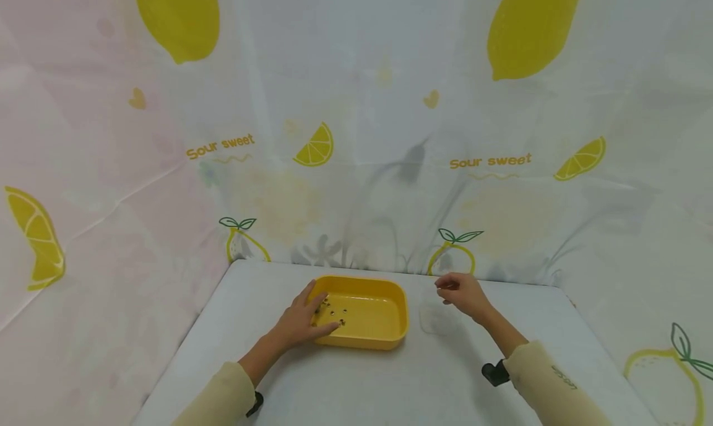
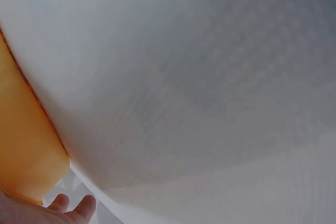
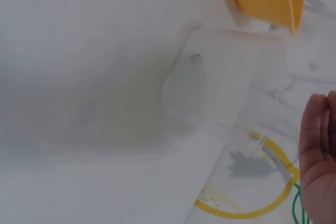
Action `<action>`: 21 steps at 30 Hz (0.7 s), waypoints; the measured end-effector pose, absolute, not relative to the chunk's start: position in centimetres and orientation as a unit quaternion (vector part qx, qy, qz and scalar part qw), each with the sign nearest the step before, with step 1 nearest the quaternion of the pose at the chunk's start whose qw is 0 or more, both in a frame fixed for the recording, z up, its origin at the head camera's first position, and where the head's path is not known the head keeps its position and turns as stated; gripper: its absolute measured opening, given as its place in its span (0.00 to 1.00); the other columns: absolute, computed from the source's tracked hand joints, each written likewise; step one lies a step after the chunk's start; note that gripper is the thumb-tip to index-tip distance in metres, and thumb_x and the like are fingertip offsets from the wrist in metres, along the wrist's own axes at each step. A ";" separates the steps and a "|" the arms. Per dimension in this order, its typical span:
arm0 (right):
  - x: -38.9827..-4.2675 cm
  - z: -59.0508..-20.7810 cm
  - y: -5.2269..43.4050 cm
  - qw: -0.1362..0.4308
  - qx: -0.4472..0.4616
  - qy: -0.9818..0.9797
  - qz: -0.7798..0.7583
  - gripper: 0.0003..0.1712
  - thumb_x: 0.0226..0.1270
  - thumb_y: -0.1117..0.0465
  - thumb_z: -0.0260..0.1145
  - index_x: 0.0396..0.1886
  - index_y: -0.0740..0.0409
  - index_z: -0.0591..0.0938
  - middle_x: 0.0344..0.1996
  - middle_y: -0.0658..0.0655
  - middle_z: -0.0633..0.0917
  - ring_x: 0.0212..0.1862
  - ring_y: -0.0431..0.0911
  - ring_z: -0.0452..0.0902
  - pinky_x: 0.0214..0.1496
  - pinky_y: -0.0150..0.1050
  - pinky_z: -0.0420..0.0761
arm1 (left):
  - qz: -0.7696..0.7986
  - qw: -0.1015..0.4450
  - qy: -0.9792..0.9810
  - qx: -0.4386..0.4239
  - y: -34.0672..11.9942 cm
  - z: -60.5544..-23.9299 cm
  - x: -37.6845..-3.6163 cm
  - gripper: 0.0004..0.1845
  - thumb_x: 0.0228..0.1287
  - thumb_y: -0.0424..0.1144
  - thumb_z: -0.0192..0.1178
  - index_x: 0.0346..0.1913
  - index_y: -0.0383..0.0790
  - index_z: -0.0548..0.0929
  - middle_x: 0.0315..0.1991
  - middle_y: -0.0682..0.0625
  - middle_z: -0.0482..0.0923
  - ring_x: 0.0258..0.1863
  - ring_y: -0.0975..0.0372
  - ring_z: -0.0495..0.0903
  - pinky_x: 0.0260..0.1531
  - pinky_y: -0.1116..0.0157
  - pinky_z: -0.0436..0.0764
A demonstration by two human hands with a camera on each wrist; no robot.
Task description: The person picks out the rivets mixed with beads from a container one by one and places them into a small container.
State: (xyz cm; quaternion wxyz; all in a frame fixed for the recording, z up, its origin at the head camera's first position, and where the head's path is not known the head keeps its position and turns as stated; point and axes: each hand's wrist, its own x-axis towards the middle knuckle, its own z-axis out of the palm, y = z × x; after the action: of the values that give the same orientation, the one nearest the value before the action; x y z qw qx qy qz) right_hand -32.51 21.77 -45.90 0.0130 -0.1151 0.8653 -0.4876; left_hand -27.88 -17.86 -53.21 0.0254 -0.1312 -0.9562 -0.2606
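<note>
The yellow tray [image 1: 384,339] sits at the middle of the white counter [image 1: 390,389]. The left hand [image 1: 303,324] reaches over the tray's left rim, fingers extended and relaxed, fingertips among the small dark beads [image 1: 333,313] on the tray floor. A clear plastic container [image 1: 436,317] stands just right of the tray. The right hand [image 1: 462,295] hovers above this container with fingers curled; whether it pinches anything cannot be told.

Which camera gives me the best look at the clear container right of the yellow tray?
Right wrist: the clear container fills mid-frame, one small piece inside. Head shows it faintly. Left wrist misses it.
</note>
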 end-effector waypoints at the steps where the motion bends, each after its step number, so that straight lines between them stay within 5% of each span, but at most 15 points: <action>1: -32.5 -46.0 21.9 0.014 -0.114 0.865 -0.488 0.12 0.64 0.72 0.65 0.45 0.76 0.81 0.42 0.71 0.85 0.40 0.47 0.84 0.38 0.39 0.86 | -0.260 0.024 -0.956 -0.131 -17.9 -53.2 -27.9 0.47 0.56 0.70 0.61 0.72 0.45 0.68 0.80 0.41 0.45 0.74 0.41 0.58 0.63 0.36 0.67; 21: -32.4 -48.2 22.6 0.028 -0.083 0.873 -0.480 0.11 0.63 0.71 0.66 0.44 0.75 0.82 0.37 0.63 0.87 0.41 0.58 0.84 0.38 0.39 0.86 | -0.267 0.028 -0.954 -0.134 -17.9 -53.4 -28.1 0.46 0.55 0.69 0.62 0.72 0.46 0.68 0.80 0.43 0.44 0.73 0.40 0.59 0.62 0.36 0.67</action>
State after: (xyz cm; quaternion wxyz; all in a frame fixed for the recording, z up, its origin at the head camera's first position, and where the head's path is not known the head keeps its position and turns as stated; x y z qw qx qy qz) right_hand -32.37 22.59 -48.16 0.0281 -0.0830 0.8731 -0.4797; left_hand -28.08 -17.93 -53.40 0.0281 -0.1344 -0.9540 -0.2666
